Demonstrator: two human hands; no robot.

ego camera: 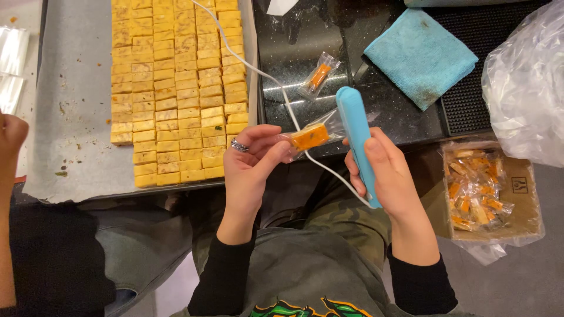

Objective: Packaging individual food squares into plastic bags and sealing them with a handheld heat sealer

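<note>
My left hand (254, 159), with a ring on one finger, pinches a small clear bag holding an orange-yellow bar (310, 137). My right hand (385, 170) grips a light blue handheld sealer (357, 138) with a white cord (258, 70) trailing from it. The open end of the bag lies against the sealer's upper part. Both hands sit above my lap, at the edge of a dark counter (299, 41).
A tray (76, 105) lined with paper holds several rows of cut yellow bars (176, 88). One wrapped bar (319, 75) lies on the counter beside a blue cloth (420, 56). A cardboard box (520, 194) of wrapped bars stands right. Another person's hand (10, 135) shows at left.
</note>
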